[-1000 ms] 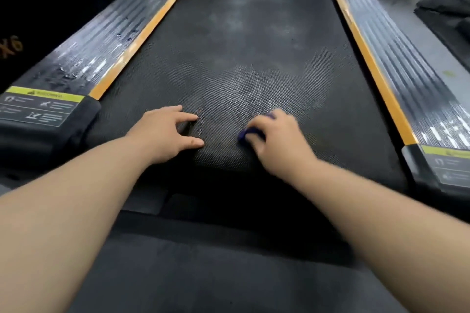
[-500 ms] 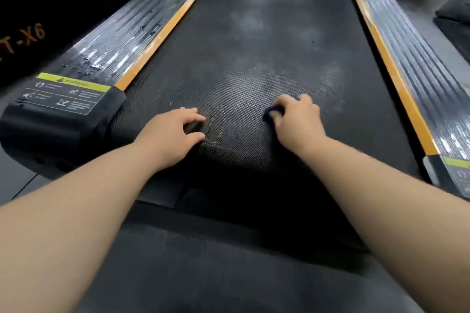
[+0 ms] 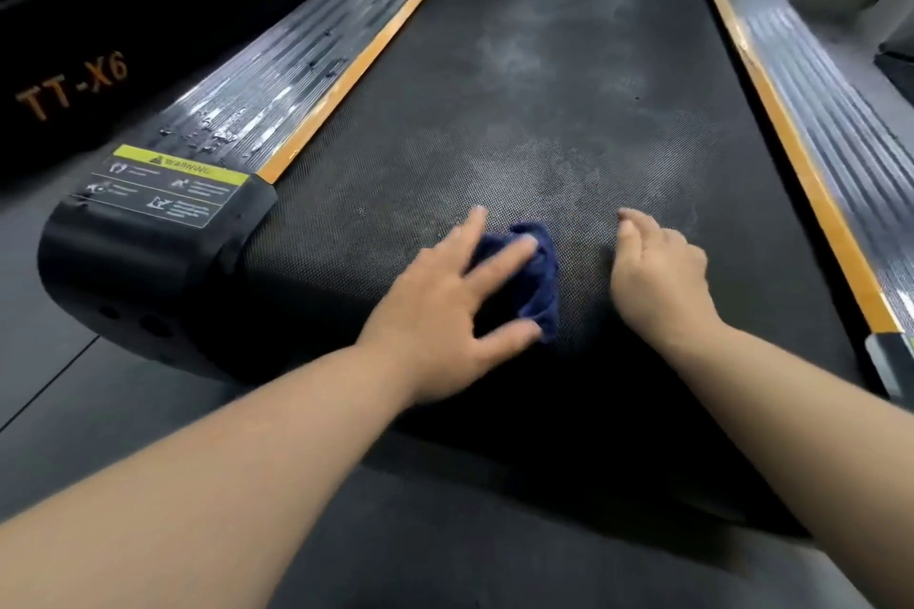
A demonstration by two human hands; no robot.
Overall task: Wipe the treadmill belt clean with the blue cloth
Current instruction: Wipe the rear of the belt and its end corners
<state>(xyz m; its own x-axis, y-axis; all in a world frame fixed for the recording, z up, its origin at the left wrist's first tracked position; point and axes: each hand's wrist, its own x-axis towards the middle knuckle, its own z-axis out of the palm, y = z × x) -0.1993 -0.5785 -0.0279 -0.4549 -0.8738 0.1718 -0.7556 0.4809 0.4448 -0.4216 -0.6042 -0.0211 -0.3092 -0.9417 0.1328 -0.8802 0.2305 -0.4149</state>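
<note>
The black textured treadmill belt (image 3: 544, 89) runs away from me, with pale dusty smears across its middle. A crumpled blue cloth (image 3: 540, 272) lies on the belt near its rear end. My left hand (image 3: 445, 302) lies over the cloth's left side with fingers spread and fairly straight; one finger rests on the cloth and the thumb is just below it. My right hand (image 3: 662, 277) is a short way to the right of the cloth, apart from it. Its fingers are loosely curled on the belt and hold nothing.
Ribbed grey side rails with orange edge strips flank the belt at the left (image 3: 297, 84) and the right (image 3: 816, 114). The black rear end cap (image 3: 123, 282) carries a yellow warning label (image 3: 168, 188). Dark floor (image 3: 59, 401) lies below me.
The cloth has passed from my right hand to my left. My right hand let it go and moved right; my left hand slid right over it. The view shifted left.
</note>
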